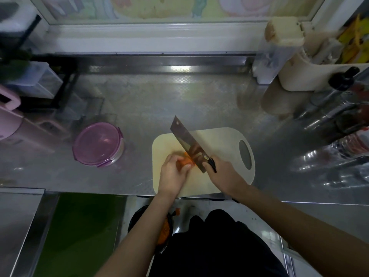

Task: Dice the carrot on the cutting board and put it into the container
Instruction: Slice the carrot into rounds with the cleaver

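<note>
On cutting board (219,140), left hand (172,172) holding carrot (186,160)

a dimpled stainless steel tabletop (139,104) fills the middle of the room view. a bright patch of light (179,68) gleams on the raised steel rail (209,60) at its back edge. behind the rail runs a white window sill (139,35) under a pane with pastel pictures (159,7). a black rack (66,82) stands at the left. below the tabletop's near edge lie pale floor tiles (259,226) and a green panel (79,226).
</note>
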Tool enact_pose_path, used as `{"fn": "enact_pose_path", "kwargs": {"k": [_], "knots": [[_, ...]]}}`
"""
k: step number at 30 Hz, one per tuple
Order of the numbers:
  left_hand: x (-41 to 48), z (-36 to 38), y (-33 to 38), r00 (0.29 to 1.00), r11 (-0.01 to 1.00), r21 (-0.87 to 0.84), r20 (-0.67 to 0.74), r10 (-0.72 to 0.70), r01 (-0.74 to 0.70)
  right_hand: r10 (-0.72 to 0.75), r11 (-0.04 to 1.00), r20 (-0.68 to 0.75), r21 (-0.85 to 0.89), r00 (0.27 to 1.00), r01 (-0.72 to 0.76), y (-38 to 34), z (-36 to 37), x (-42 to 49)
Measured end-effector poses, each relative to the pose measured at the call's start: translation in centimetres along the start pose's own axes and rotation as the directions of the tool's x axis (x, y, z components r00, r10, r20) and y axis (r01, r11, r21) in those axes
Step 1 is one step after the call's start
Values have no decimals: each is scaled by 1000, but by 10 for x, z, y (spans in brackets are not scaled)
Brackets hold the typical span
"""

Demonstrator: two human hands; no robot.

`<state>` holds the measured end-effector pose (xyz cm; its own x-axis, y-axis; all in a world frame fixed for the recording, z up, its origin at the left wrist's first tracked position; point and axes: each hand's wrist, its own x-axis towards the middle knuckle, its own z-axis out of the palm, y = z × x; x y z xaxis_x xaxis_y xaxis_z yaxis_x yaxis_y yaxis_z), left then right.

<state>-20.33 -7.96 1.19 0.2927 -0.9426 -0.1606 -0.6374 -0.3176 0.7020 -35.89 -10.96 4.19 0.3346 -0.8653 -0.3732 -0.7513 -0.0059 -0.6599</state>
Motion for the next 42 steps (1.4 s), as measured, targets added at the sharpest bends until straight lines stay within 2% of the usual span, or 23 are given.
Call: {"fn": "enact_pose_path", "kwargs": {"k": [12, 21, 26, 30, 38, 42], "knots": [[10, -1, -1, 1000, 1000, 30, -1, -2, 3, -20, 998, 23, -53, 1000, 21, -9, -1, -1], [13, -2, -3, 998, 999, 33, 35, -44, 43, -59, 997, -18, -41, 998, 59, -12, 1, -4], [14, -4, -1, 997, 998, 14, 44, -56, 56, -39, 984, 4, -175, 999, 39, -11, 7, -2], [13, -6, 1, 998, 999, 14, 39, -46, 45, -96, 973, -27, -211, 995, 88, -12, 17, 0], [13, -5, 1, 998, 1000, 4, 47, -30, 30, 6, 988, 59, -152, 998, 3, -31, 20, 25], [15, -2, -1, 999, 999, 38, 54, 4, -6, 45, 975, 78, -221, 996, -26, -43, 22, 34]]}}
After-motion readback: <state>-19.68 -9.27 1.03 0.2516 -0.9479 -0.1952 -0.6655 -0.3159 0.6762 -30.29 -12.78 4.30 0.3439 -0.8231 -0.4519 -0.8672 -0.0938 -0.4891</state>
